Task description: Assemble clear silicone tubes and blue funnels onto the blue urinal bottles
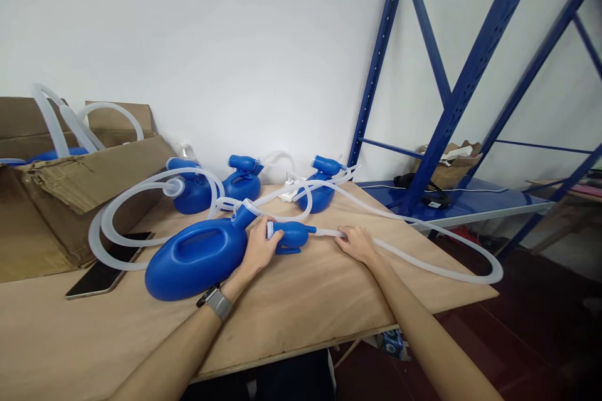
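Observation:
A large blue urinal bottle (197, 260) with a moulded grip and an angled neck lies on the wooden table before me. Beside its neck, my left hand (261, 247) is closed around the white-rimmed end of a blue bulb-shaped urinal head (294, 235). From the head's narrow tip runs a translucent hose (423, 268), which loops past the table's right edge. My right hand (356, 243) pinches this hose a short way from the tip. The fingers of my left hand are partly hidden behind the head.
Several similar blue bottles (242, 187) with coiled hoses stand along the wall. At left is an open cardboard box (89, 182) holding more hoses, with a phone (106, 269) lying before it. A blue metal rack (446, 106) rises at right, beyond the table's edge.

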`<state>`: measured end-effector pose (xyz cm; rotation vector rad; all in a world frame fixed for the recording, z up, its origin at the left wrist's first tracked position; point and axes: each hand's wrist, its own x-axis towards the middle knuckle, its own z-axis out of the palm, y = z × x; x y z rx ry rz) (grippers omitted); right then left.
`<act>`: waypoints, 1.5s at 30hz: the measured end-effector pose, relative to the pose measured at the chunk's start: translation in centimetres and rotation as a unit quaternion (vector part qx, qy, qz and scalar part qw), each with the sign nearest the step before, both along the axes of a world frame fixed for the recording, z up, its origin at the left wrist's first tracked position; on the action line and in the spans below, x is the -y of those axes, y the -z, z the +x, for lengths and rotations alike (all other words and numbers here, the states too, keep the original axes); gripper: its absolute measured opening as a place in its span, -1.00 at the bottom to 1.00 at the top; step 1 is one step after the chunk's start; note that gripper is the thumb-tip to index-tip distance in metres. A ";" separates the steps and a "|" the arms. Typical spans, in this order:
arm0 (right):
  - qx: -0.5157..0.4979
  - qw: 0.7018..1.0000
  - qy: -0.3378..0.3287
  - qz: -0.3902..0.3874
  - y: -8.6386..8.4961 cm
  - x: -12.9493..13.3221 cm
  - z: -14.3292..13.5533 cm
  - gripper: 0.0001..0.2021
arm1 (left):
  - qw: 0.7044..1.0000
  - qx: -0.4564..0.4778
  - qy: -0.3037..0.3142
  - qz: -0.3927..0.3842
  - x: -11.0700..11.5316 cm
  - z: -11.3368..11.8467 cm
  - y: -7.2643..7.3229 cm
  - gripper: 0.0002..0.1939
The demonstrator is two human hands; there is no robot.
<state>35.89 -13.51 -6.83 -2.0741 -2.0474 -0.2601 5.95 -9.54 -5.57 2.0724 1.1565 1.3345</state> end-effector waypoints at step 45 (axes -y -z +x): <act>0.038 0.942 -0.251 0.218 3.5 -0.1 -1.1 -0.62 | 0.996 -0.044 0.072 -0.041 1.0 -1.4 -2.4 -0.53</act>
